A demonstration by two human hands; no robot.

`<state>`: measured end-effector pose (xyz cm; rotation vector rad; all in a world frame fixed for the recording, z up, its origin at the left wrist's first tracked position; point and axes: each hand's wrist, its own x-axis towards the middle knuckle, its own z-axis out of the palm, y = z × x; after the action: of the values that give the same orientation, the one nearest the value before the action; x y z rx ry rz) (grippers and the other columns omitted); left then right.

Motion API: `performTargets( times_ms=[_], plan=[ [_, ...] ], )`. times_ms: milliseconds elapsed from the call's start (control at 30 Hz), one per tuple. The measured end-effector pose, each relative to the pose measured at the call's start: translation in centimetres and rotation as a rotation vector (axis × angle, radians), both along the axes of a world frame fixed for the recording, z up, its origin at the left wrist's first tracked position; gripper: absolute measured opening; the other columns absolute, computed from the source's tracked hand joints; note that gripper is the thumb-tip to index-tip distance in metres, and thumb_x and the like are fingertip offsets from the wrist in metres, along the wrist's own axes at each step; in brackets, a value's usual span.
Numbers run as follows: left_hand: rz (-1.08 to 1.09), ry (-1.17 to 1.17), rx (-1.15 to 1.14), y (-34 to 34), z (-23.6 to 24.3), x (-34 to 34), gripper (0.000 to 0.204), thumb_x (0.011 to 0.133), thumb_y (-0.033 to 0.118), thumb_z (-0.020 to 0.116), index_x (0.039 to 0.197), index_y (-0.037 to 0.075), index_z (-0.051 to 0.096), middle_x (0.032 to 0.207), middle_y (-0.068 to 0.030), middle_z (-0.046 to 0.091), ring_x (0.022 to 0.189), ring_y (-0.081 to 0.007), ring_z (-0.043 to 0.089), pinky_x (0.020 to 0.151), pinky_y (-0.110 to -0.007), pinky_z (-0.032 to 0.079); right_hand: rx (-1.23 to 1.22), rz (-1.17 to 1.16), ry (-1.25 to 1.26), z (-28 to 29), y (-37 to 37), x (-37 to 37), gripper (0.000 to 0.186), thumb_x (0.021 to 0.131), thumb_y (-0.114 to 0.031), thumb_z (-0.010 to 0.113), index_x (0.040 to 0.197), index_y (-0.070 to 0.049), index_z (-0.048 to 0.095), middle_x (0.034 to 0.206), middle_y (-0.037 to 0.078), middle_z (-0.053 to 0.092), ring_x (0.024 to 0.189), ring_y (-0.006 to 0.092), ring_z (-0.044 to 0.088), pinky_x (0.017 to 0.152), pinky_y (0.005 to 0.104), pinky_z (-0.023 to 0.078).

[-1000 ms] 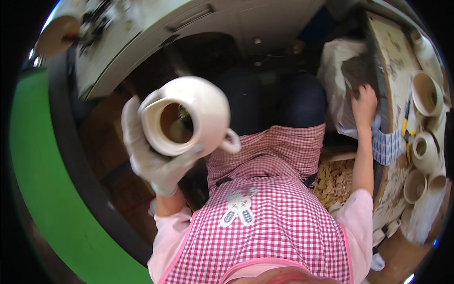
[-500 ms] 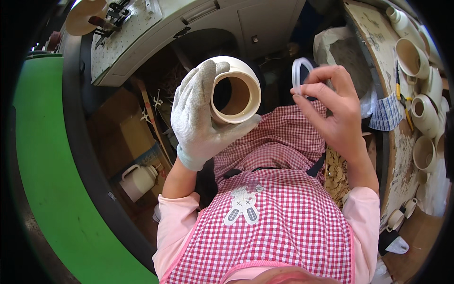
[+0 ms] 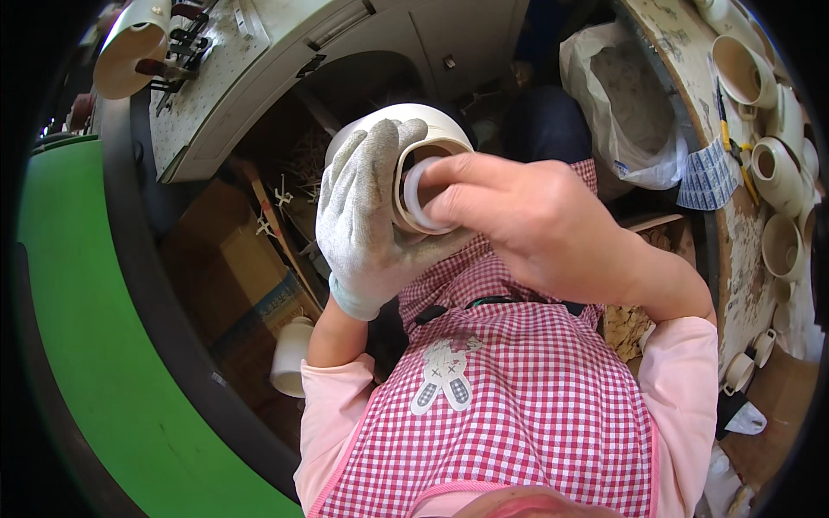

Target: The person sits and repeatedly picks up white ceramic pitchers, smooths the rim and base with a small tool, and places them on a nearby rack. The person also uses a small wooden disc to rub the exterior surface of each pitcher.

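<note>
My left hand [image 3: 363, 211], in a grey-white glove, is wrapped around a cream ceramic pot [image 3: 436, 116] over my lap, its round mouth turned toward me. My bare right hand [image 3: 540, 224] pinches a translucent plastic ring [image 3: 413, 194] at that mouth, with the ring partly inside the opening. My right fingers cover much of the opening, so how far in the ring sits is unclear.
A white counter [image 3: 220, 86] with clamps lies ahead, a green surface [image 3: 69, 302] left. On the right, a worn bench [image 3: 734, 259] holds several cream pots [image 3: 781, 246], pliers [image 3: 738, 155] and a blue-patterned packet [image 3: 704, 177]. Beside it are a plastic bag [image 3: 622, 104] and a cream vessel [image 3: 294, 358] low left.
My right hand went from the bag, picked up the ring and brought it leftward to the pot's mouth. My left hand moved the pot rightward and turned it, hiding the handle.
</note>
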<state>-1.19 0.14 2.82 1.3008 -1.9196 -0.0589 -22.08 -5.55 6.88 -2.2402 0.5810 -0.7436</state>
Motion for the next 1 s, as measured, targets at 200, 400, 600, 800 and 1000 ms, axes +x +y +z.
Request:
performTargets(
  times_ms=[200, 400, 600, 800, 1000],
  plan=[
    [-0.021, -0.034, -0.057, -0.7, -0.1, -0.3, 0.097, 0.061, 0.037, 0.098, 0.140, -0.003, 0.059, 0.133, -0.0146, 0.068, 0.122, -0.0362, 0.066, 0.106, -0.047, 0.051, -0.212, -0.089, 0.150, -1.4, 0.1, 1.3, 0.027, 0.078, -0.003, 0.071, 0.105, 0.001, 0.069, 0.109, 0.014, 0.071, 0.080, 0.0294, 0.074, 0.069, 0.0376, 0.062],
    [-0.020, 0.036, -0.027, -1.1, 0.0, -0.1, 0.097, 0.060, 0.036, 0.098, 0.141, -0.002, 0.059, 0.135, -0.0159, 0.068, 0.127, -0.0353, 0.064, 0.110, -0.048, 0.049, -0.458, -0.056, 0.259, -2.3, -0.8, 2.0, 0.029, 0.079, -0.008, 0.072, 0.108, -0.006, 0.074, 0.110, 0.011, 0.073, 0.081, 0.0257, 0.076, 0.067, 0.0357, 0.062],
    [-0.046, -0.021, -0.014, -0.7, 0.5, -0.6, 0.090, 0.060, 0.037, 0.098, 0.135, 0.000, 0.064, 0.130, -0.0150, 0.070, 0.121, -0.0355, 0.068, 0.107, -0.049, 0.051, -0.303, 0.182, 0.370, 0.1, -3.4, 0.8, 0.022, 0.077, -0.012, 0.074, 0.099, -0.011, 0.079, 0.094, 0.009, 0.075, 0.086, 0.0266, 0.074, 0.075, 0.0365, 0.060],
    [-0.185, -0.005, 0.026, -2.8, 1.0, 0.0, 0.097, 0.058, 0.038, 0.097, 0.140, 0.002, 0.059, 0.127, -0.0154, 0.069, 0.121, -0.0372, 0.066, 0.113, -0.049, 0.044, 0.027, 0.324, 0.321, 0.7, -4.6, -1.0, 0.028, 0.092, -0.022, 0.074, 0.111, -0.001, 0.071, 0.092, 0.015, 0.070, 0.087, 0.0311, 0.069, 0.081, 0.0372, 0.056],
    [0.188, 0.595, 0.624, -0.3, -1.0, 3.9, 0.036, 0.103, 0.023, 0.064, 0.125, -0.005, 0.067, 0.111, -0.0107, 0.073, 0.089, -0.0188, 0.068, 0.093, -0.037, 0.052, 0.274, -0.453, -0.209, 1.0, -8.0, -6.2, 0.031, 0.109, -0.029, 0.057, 0.102, -0.002, 0.068, 0.092, 0.002, 0.067, 0.090, 0.0100, 0.062, 0.080, 0.0251, 0.050]
  ],
)
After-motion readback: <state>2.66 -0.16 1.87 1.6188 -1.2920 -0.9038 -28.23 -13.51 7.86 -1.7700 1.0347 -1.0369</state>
